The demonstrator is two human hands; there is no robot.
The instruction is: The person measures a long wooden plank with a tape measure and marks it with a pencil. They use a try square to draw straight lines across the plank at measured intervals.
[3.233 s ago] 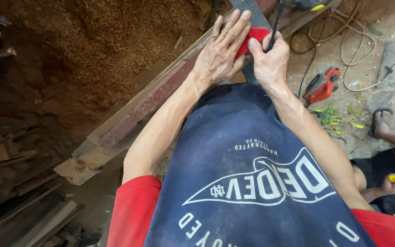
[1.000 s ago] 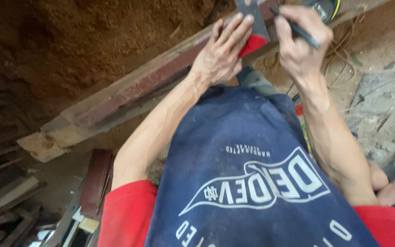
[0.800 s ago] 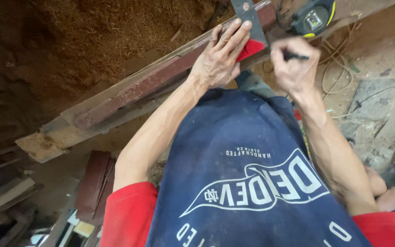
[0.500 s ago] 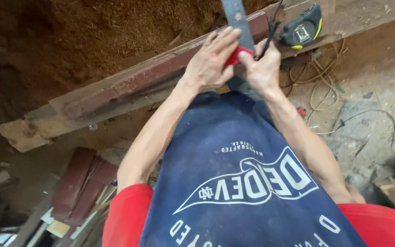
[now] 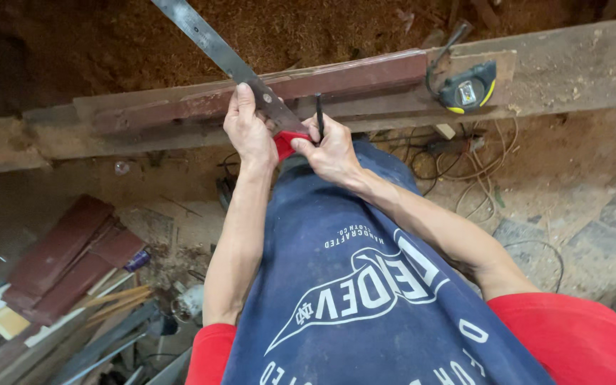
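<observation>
My left hand presses a metal try square with a red stock against a long reddish wooden plank that lies on a grey timber beam. The steel blade runs up and to the left across the plank. My right hand sits right beside the red stock and holds a dark pencil, its tip at the plank next to the blade.
A black and yellow tape measure rests on the beam to the right. Sawdust covers the ground behind. Tangled cables lie below the beam. Stacked reddish boards and thin slats lie at lower left.
My right hand swung out with the pencil and came back beside the square. The view shifted, so the plank now runs nearly level across the top.
</observation>
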